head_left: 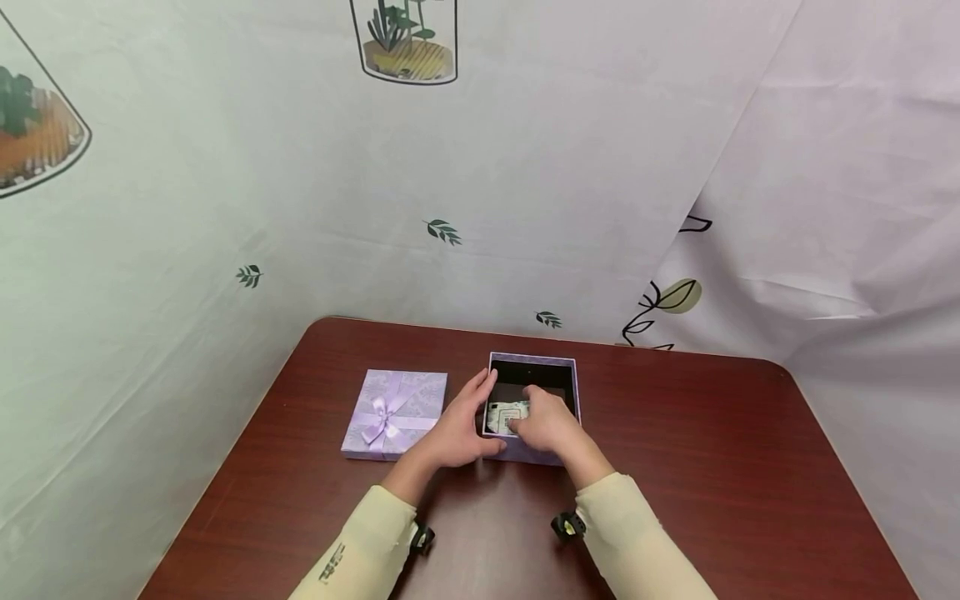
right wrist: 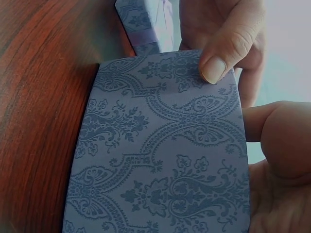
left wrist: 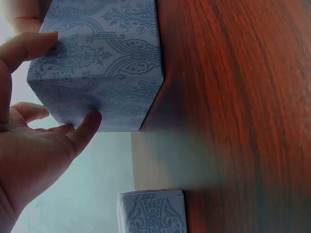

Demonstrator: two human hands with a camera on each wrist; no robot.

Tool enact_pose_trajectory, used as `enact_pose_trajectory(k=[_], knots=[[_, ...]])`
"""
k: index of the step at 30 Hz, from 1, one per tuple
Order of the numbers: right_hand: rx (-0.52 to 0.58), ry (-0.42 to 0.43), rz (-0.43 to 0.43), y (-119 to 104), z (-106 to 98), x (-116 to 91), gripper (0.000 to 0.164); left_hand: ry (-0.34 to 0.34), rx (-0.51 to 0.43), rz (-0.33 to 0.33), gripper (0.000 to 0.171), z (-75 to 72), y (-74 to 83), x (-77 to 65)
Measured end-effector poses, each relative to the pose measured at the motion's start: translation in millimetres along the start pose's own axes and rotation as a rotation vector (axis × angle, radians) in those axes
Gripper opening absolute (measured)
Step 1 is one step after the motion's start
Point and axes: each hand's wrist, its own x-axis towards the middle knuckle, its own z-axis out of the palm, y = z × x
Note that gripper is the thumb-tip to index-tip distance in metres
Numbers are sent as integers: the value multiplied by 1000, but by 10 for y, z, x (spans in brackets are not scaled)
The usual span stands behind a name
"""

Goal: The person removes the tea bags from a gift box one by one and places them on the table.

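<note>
A lavender gift box with a raised paisley-like pattern stands uncovered on the table, its inside black. My left hand holds its near left corner, thumb pressed on the front wall and fingers along the left side. Inside the box lies a small white and green printed packet, tilted near the left front. My right hand reaches in over the front wall and pinches the packet's right end between thumb and fingers. In the right wrist view the front wall hides the packet.
The matching lid, tied with a lilac ribbon and bow, lies flat left of the box. Both stand on a dark red wooden table. Behind it hangs a pale curtain printed with plants.
</note>
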Motion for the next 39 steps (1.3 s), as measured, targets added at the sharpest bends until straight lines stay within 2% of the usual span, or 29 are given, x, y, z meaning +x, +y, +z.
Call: enact_pose_trajectory(k=[11, 27, 39], knots=[[-11, 6, -4, -16, 13, 6, 61, -7, -11, -3, 103, 1, 4, -2], [16, 118, -60, -5, 50, 37, 63, 1, -6, 7, 103, 8, 10, -10], [27, 96, -50, -30, 64, 80, 59, 4, -3, 1, 103, 5, 10, -20]])
